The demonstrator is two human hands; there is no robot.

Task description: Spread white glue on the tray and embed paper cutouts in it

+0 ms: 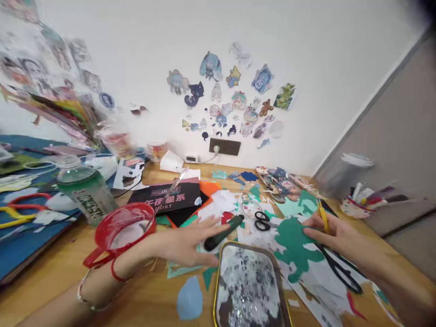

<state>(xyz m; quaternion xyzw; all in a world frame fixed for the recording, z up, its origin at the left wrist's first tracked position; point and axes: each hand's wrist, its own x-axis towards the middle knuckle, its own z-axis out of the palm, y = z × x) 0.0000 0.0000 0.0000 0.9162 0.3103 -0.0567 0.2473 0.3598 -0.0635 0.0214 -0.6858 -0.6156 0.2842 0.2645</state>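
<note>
My left hand (185, 240) reaches over the desk with its fingers spread, beside a dark green marker-like stick (223, 234) and left of a metal tray (221, 259) whose inside is smeared white and grey. My right hand (329, 231) pinches a yellow pen-like tool (323, 215) between thumb and fingers. Its fingertips are at the edge of a green paper cutout (293, 245). Black-handled scissors (344, 272) lie below that hand. Smaller black scissors (262, 221) rest between the two hands, on paper scraps.
A red mug (124, 227) stands by my left forearm, with a green bottle (86, 193) behind it. Dark printed packaging (166, 196) lies near the wall. A pen cup (356, 207) stands at the right. Red and yellow scissors (29, 202) lie at the left.
</note>
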